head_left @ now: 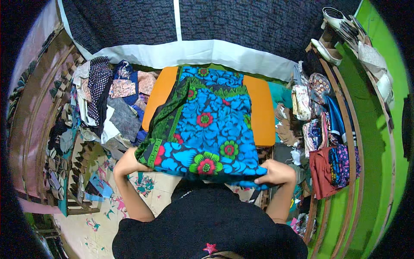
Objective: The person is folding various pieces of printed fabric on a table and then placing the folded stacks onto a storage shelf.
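A blue floral cloth (pixel 217 112) with red and green flowers and a green patterned border lies over an orange tabletop (pixel 261 113). Its near edge hangs past the table toward my body, slightly raised. My left hand (pixel 130 162) grips the near left corner, where the green border bunches up. At the near right corner, my right hand (pixel 278 172) pinches the edge with the thumb on top. Fingers of both hands are partly hidden by the fabric. The cloth looks folded or layered along its left side.
Heaped garments and fabric (pixel 118 99) lie left of the table. Folded cloths (pixel 319 129) sit along a wooden rack (pixel 350 172) at the right. A rack of small wooden-looking pieces (pixel 64 142) stands far left. Cloth scraps (pixel 92 224) litter the tiled floor. A dark curtain (pixel 241 26) hangs behind.
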`<action>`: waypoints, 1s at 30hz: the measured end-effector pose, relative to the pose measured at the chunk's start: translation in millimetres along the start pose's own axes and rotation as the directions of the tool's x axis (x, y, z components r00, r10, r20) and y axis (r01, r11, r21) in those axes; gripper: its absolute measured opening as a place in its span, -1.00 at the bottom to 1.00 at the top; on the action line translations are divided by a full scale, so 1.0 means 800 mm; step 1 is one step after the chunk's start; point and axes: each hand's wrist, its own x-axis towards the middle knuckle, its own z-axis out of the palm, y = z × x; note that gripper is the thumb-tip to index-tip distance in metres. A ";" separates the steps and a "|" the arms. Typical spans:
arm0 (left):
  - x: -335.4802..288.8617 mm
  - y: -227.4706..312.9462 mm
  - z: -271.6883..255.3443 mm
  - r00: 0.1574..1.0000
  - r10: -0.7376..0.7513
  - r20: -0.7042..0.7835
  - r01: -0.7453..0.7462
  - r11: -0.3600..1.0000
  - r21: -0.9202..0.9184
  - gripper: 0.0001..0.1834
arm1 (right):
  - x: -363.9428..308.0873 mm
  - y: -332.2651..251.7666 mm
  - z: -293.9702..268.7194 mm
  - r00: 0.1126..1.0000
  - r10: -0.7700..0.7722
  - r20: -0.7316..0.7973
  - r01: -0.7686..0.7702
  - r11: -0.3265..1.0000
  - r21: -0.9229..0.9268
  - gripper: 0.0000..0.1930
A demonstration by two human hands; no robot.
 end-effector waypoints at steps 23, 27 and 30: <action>0.586 0.088 -0.066 0.816 0.392 -0.424 -0.487 0.862 -0.140 -0.18 | 0.339 0.089 -0.356 0.224 -0.073 -0.972 -0.622 0.756 -0.201 -0.48; 0.680 -0.046 -0.052 0.853 0.301 -0.426 -0.298 0.952 0.076 0.10 | 0.425 0.151 -0.311 0.139 0.100 -0.985 -0.497 0.868 0.017 -0.34; 0.607 -0.042 -0.011 0.936 0.250 -0.246 -0.227 0.967 0.118 -0.39 | 0.403 0.220 -0.214 0.135 0.350 -0.927 -0.525 0.819 0.232 -0.27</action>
